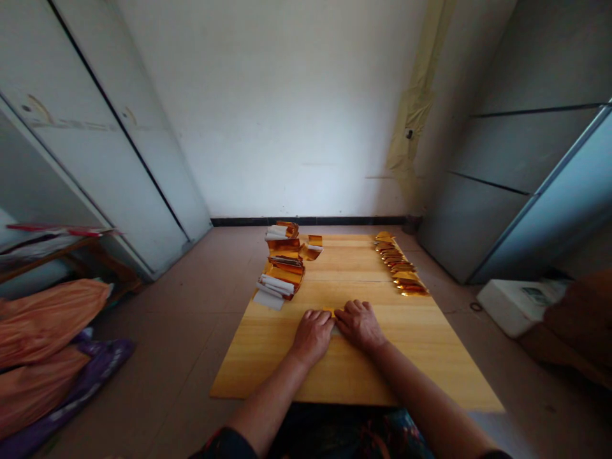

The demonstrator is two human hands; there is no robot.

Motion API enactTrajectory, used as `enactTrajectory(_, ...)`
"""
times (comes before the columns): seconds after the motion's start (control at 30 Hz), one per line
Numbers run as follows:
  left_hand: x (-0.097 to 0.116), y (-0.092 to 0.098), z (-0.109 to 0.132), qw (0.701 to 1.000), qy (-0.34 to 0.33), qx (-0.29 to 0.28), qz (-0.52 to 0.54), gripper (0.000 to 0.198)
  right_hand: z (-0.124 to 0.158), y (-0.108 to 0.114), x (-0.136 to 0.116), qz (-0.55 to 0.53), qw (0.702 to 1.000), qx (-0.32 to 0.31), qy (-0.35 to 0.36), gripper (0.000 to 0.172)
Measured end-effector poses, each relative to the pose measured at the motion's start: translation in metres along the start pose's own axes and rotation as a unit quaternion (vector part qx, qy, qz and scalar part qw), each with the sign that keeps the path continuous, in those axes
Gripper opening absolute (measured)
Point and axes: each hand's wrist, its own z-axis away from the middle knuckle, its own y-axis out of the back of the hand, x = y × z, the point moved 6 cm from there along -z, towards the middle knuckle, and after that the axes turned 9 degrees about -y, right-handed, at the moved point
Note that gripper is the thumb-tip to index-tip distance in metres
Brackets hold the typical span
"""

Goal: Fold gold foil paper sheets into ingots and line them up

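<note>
My left hand (313, 336) and my right hand (359, 325) lie side by side, palms down, on a small piece of gold foil paper (329, 312). Most of that piece is hidden under my fingers, and a little white shows between my hands. They rest on a light wooden board (268, 363). Beyond my left hand is a loose pile of gold foil and white paper strips (284, 268). A row of folded gold foil pieces (399, 264) runs along the board's far right side, well away from my right hand.
The board lies on a tiled floor (172, 306) against a white wall (287, 115). Grey cabinet doors (516, 146) stand to the right, beside a white box (516, 306). Orange bags (43, 344) and purple cloth (90, 376) lie at the left, below a low wooden shelf (57, 252).
</note>
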Motion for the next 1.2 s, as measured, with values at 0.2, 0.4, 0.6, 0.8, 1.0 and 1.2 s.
enactTrajectory(0.2,-0.002,0.003,-0.001,0.999,0.025,-0.011,0.018,0.021,0.015,0.005,0.026,-0.031,0.999,0.015,-0.005,0.024)
enactTrajectory(0.4,-0.008,0.01,-0.009,0.999,0.019,-0.025,0.033,0.011,0.027,0.016,0.03,-0.052,0.998,0.012,0.041,0.024)
enactTrajectory(0.6,-0.011,0.008,-0.018,0.999,0.0,-0.048,0.017,0.008,0.028,0.017,0.02,-0.038,0.999,0.014,0.028,0.019)
enactTrajectory(0.8,-0.009,0.005,-0.015,0.998,-0.002,-0.068,0.019,0.007,0.033,0.013,0.014,-0.077,0.995,-0.002,0.061,0.02)
enactTrajectory(1.0,-0.002,0.014,-0.005,0.996,-0.037,-0.069,0.039,0.026,0.032,0.006,0.015,-0.087,0.996,0.008,0.027,0.018)
enactTrajectory(1.2,0.0,0.01,-0.005,0.998,-0.014,-0.067,-0.001,0.019,0.028,0.006,0.015,-0.089,0.996,0.018,0.009,0.02)
